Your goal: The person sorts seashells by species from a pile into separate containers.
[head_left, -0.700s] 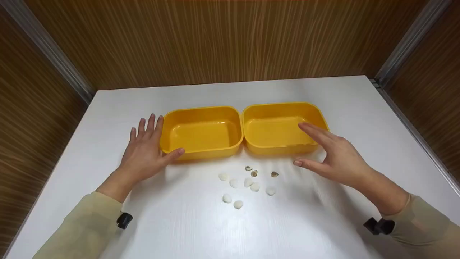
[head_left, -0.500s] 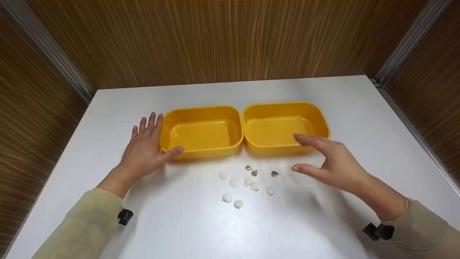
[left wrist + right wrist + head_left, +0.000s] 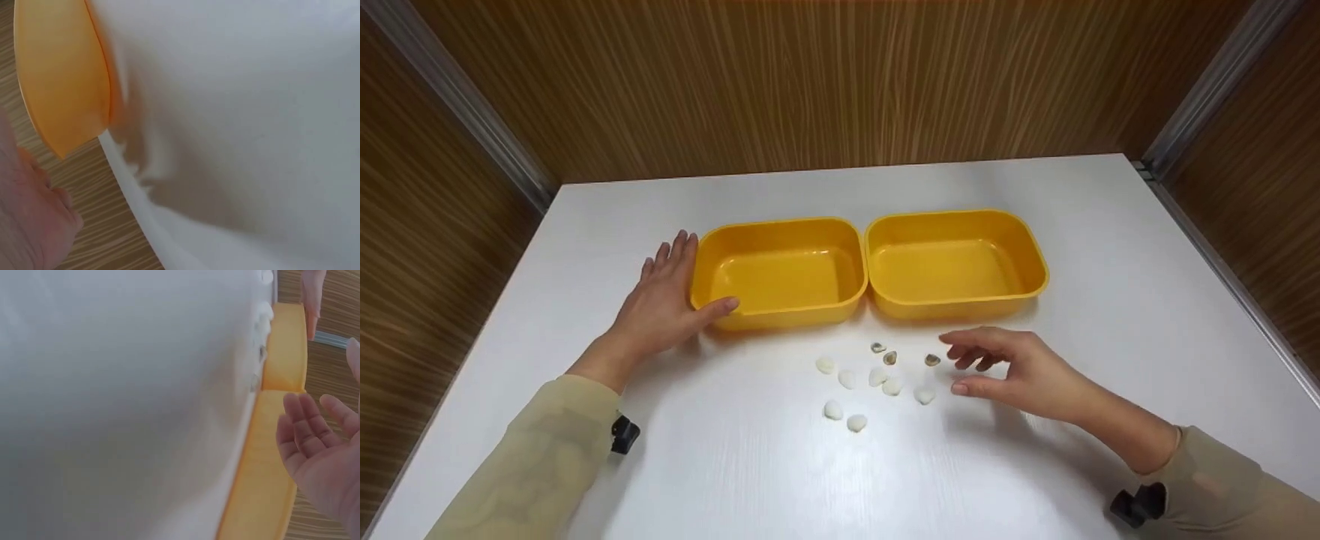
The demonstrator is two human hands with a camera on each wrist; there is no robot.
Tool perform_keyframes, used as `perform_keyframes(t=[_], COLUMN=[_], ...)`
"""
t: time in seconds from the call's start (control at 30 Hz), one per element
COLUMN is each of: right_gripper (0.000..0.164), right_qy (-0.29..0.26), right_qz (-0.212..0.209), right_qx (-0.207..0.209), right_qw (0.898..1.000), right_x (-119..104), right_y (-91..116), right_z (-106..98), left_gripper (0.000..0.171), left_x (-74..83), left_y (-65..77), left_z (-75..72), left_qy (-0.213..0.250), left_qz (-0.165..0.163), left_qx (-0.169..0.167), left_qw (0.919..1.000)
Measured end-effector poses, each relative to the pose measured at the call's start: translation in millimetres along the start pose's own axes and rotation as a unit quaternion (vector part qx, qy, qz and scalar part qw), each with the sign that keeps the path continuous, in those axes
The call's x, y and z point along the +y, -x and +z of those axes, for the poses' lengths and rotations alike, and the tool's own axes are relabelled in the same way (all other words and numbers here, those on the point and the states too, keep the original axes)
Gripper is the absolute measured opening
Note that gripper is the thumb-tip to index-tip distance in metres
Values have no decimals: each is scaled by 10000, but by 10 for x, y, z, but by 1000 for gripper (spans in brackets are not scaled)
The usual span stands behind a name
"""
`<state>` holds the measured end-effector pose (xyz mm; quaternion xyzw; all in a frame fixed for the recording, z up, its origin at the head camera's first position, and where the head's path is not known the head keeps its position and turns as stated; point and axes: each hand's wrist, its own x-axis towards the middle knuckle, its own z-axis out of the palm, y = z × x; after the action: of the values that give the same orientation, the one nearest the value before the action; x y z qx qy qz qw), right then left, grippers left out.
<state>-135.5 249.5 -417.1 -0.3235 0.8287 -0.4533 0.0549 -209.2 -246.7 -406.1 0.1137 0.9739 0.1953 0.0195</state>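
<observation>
Your right hand (image 3: 1020, 373) is hovering empty, thumb apart, beside a brown shell (image 3: 932, 360) on the table (image 3: 735, 450) | left hand (image 3: 657, 304), wide, is touching the left bin (image 3: 787, 318) | shell's looking light, stiff; edges inviting pinching

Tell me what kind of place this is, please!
It looks like a small work booth, though I can't be sure. There's a white table, wood-patterned panels around its back and sides, and metal strips at the corners. Two yellow bins sit on the table.
</observation>
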Motion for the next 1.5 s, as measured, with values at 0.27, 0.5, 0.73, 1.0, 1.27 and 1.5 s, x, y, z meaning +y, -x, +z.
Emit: perform_keyframes(t=[0.27, 0.5, 0.73, 1.0, 1.27, 1.5], right_gripper=[50, 49, 44, 41, 38, 35], right_qy=[-628, -746, -588, -289, -219, -32], right_qz=[451, 588, 589, 620, 361, 365], right_qx=[-515, -547, -588, -594, -511, -472], right_qw=[9957, 9940, 9948, 9959, 9978, 9982], right_x=[84, 155, 166, 177, 185, 174], right_y=[27, 18, -15, -41, -28, -27], right_z=[134, 193, 233, 278, 326, 350], left_gripper=[119, 121, 126, 127, 127, 129], left_x=[-37, -50, -81, -106, -80, -61], left_y=[-69, -95, -126, -122, -95, -112], left_z=[36, 68, 104, 106, 93, 91], left_qy=[154, 189, 134, 9, -46, -135], left_qz=[84, 107, 113, 98, 154, 133], left_qx=[-151, -298, -347, -438, -447, -518], left_qw=[9997, 9993, 9992, 9990, 9989, 9985])
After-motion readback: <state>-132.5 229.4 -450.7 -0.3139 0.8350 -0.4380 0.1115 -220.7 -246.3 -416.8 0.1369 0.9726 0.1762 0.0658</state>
